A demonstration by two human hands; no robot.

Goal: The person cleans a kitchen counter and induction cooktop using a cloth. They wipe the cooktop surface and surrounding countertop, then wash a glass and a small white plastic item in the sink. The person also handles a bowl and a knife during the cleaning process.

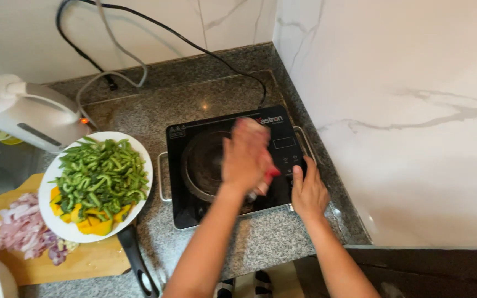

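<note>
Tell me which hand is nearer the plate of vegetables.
Left. The left hand hovers over the cooker, just right of the plate; the right hand rests on the cooker's far right edge.

1. The induction cooker (282, 144) sits on the surface (266, 243), in the corner against the wall on the right.
2. A plate (143, 160) of cut vegetables (101, 175) lies left of the cooker, partly on a cutting board (84, 262).
3. Chopped onion (22, 227) lies on the board, left of the plate.
4. A kettle (28, 113) stands behind the plate.
5. Both hands are over the cooker: left hand (245, 157) above its middle, right hand (307, 190) at its front right edge.
</note>
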